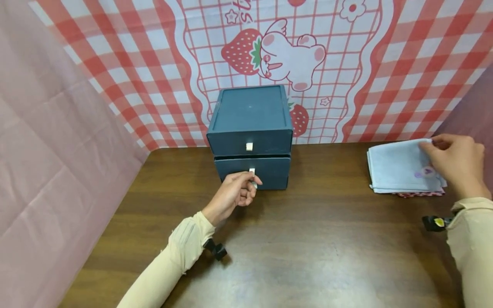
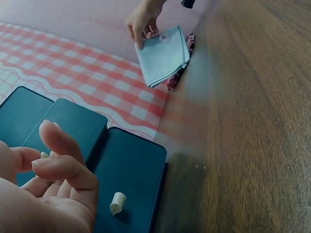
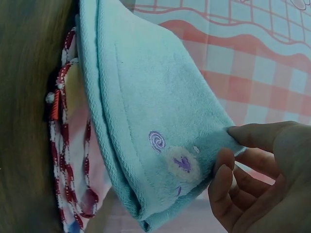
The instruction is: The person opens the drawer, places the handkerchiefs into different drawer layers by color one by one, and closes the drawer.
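My left hand (image 1: 235, 194) is at the front of a dark blue drawer box (image 1: 252, 109). Thumb and finger close around the small white knob (image 1: 252, 170) of the middle drawer, partly covering it. On the right, my right hand (image 1: 458, 160) pinches the far right corner of a folded light blue towel (image 1: 400, 167) between thumb and fingers. Purple and white embroidery shows near that corner in the right wrist view. Tilted up there, the towel (image 3: 150, 97) lies against a second folded cloth (image 3: 80, 170) with red and white trim.
A white knob (image 1: 249, 146) sits on the top drawer, and another knob (image 2: 117, 203) shows on the lowest one. Behind the brown wooden table (image 1: 308, 239) hangs a red checked curtain (image 1: 146, 64) with strawberry prints. Pink cloth (image 1: 57, 128) borders the left side.
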`<state>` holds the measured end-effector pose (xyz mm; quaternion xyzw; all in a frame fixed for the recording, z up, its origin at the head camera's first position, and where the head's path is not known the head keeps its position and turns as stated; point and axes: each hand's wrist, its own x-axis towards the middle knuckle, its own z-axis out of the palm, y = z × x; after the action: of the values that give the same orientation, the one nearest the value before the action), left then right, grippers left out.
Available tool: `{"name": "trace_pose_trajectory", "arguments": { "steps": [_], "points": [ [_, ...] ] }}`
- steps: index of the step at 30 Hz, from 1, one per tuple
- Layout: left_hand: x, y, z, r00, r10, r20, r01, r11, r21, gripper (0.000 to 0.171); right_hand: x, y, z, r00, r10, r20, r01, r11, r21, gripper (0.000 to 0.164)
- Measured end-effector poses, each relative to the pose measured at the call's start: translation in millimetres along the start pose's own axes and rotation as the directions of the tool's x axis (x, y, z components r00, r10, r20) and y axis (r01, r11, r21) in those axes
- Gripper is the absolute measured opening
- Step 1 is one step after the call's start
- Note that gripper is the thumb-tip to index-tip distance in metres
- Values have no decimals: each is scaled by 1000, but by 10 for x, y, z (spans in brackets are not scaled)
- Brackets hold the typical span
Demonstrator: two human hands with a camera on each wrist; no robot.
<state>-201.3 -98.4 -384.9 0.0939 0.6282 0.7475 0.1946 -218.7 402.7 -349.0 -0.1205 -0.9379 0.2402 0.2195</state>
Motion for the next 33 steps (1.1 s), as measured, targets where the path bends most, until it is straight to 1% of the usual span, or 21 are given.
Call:
{"name": "trace_pose_trajectory", "arguments": {
  "steps": [8,13,19,23,27,30,33],
  "points": [
    [-1,7,30,1000,-8,-21,8,1000,0,33,4,-73,-58,1000,24,1,-24,1000,-10,54],
    [11,-3,66,1000,-6,-23,6,1000,1,33,-3,-94,-112,1000,21,-15,-21,1000,-18,54],
    [-59,-1,43,999,-10,-32,10,1000,16,34,-26,-174,-99,1000,1,-20,-1,1000,17,54],
    [-132,13,10,999,-29,-19,29,999,42,35,-33,-235,-124,1000,-3,-29,3,1000,16,53],
    [-191,29,-3,999,-41,13,40,997,65,37,-20,-305,-171,999,-6,-43,6,1000,-1,51],
    [-218,25,-6,998,-51,35,49,997,65,39,-27,-361,-196,998,-29,-49,29,1000,-13,50],
    [-243,10,-7,997,-60,44,57,996,67,39,-47,-404,-211,997,-57,-57,57,998,-15,49]
  ]
}}
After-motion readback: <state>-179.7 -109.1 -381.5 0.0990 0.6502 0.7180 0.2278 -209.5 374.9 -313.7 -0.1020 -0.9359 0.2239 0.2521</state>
